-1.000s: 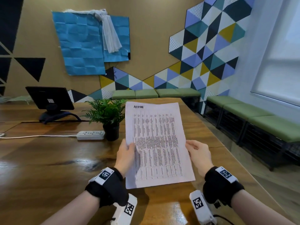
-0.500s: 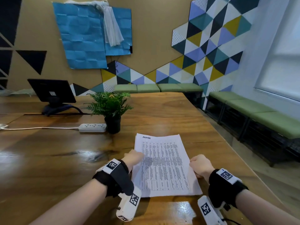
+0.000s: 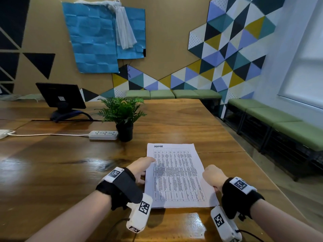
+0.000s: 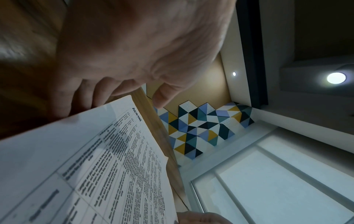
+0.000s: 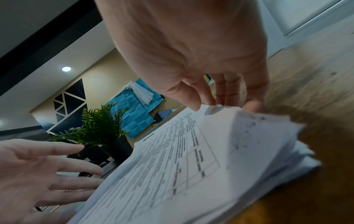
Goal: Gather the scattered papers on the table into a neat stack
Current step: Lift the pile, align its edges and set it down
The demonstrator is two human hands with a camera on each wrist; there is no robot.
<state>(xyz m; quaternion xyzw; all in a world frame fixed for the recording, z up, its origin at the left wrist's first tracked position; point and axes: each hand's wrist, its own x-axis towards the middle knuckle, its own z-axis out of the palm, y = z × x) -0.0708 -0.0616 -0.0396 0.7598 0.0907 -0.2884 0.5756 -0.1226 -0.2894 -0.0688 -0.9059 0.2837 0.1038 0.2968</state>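
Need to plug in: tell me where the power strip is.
In the head view, the power strip lies on the table, left of the potted plant.

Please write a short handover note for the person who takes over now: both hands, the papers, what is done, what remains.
Left hand: open, fingers spread at the left edge of the paper stack.
Right hand: fingers curled on the stack's right edge, where sheets fan unevenly.
Stack: lies on the wooden table, in front of the potted plant, "ADMIN" sheet on top.
Done: papers gathered into one pile.
Left: square the right edge, release.
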